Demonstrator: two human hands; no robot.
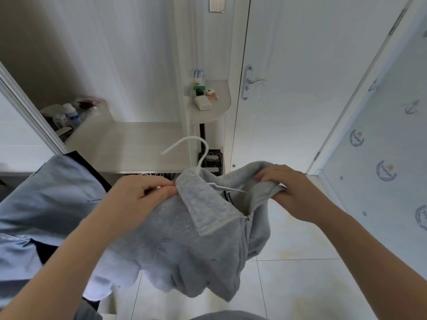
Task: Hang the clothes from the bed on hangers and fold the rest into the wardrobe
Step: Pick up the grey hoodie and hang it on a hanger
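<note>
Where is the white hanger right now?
The hanger is mid-frame in the head view, its hook poking up out of the grey jacket collar, between the left hand and the right hand.

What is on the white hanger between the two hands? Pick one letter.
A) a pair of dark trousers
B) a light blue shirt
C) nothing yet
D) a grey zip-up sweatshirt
D: the white hanger sticks up out of the collar of the grey zip-up sweatshirt. The left hand pinches one side of that collar and the right hand grips the other. The light blue shirt is off to the left.
</note>
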